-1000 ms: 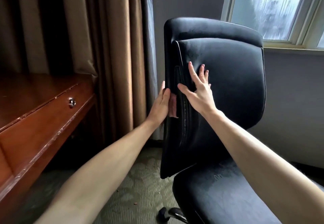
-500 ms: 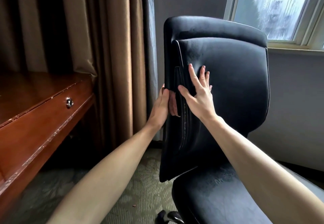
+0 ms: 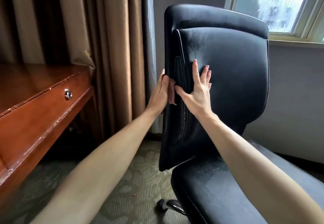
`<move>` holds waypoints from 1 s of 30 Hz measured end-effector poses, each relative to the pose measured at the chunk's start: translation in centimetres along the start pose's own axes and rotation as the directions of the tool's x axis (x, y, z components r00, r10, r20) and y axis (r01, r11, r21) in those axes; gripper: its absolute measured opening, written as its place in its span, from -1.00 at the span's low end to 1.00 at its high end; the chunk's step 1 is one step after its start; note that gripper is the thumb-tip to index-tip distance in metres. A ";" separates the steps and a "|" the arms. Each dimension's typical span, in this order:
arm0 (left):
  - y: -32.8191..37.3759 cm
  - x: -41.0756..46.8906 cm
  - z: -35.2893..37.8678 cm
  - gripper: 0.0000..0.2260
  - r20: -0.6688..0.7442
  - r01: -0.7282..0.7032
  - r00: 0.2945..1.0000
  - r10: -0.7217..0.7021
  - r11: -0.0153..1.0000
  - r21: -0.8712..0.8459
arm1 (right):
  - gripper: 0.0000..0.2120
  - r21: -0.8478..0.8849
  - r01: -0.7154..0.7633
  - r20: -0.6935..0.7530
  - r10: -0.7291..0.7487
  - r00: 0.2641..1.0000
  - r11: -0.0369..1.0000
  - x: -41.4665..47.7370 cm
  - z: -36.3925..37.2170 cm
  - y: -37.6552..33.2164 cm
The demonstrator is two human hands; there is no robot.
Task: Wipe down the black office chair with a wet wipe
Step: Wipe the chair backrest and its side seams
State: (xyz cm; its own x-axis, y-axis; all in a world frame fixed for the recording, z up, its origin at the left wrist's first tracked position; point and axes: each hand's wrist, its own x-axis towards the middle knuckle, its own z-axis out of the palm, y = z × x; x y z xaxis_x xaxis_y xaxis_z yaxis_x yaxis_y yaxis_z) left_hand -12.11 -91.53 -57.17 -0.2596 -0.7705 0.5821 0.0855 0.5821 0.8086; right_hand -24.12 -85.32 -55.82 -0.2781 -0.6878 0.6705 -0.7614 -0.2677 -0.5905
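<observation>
Hands on the chair, both of them, in the head view, the only one on offer. The left hand [image 3: 160, 90] wraps round the backrest's side edge, fingers curled behind it and out of sight, so whether it holds anything there cannot be told. The right hand [image 3: 197, 92] lies flat and spread on the front cushion, thumb tucked toward the seam, holding nothing that shows. The black office chair [image 3: 220, 83] stands between the curtain [image 3: 108, 48] and the window [image 3: 277, 4], backrest upright, seat [image 3: 219, 185] below with a dull streaky patch. A pale smear sits just above the right fingertips [image 3: 195, 62]. No wet wipe is clearly visible; something pinkish shows between the two hands, too small to name. To do this well, the judgement is: brace the backrest with the left hand so the chair does not swivel, and work the piped seam in long overlapping strokes, top down. The wooden tabletop [image 3: 35, 83] sits at left, well apart.
</observation>
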 end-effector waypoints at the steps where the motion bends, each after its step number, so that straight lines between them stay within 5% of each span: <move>1: -0.5 -0.5 0.0 -0.50 0.023 0.012 1.000 -0.012 1.000 -0.005 | -0.09 0.006 -0.004 -0.002 0.004 1.000 1.000 0.0 0.0 0.0; 13: -8.8 -9.1 1.3 -0.53 0.034 0.226 0.973 -0.228 0.972 0.059 | -0.17 0.000 -0.008 0.003 0.008 1.000 1.000 -0.1 -0.3 -0.2; 19: -3.0 -4.1 1.6 -0.43 -0.037 0.136 0.989 -0.142 0.982 -0.130 | -0.18 0.003 0.011 0.002 -0.011 1.000 1.000 -0.4 -0.4 0.1; 22: -1.5 -2.1 1.1 -0.38 -0.006 0.096 0.995 -0.097 0.993 -0.072 | -0.18 -0.011 0.012 -0.004 -0.012 1.000 1.000 -0.3 -0.5 0.1; 25: -2.3 -3.2 0.8 -0.55 -0.010 0.000 1.000 -0.001 1.000 -0.031 | -0.19 -0.016 0.023 -0.008 -0.023 1.000 1.000 -0.4 -0.3 0.2; 30: -6.3 -6.0 1.3 -0.59 0.028 0.025 0.999 -0.027 0.996 0.084 | -0.20 -0.009 0.027 -0.017 -0.027 1.000 1.000 -0.4 0.3 0.3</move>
State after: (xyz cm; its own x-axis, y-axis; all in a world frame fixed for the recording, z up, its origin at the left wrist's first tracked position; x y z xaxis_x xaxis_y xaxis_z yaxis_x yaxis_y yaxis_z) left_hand -12.32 -90.23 -65.88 -0.2890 -0.7784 0.5573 -0.0025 0.5827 0.8127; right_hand -24.04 -85.34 -56.37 -0.2673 -0.6692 0.6933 -0.7739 -0.2795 -0.5683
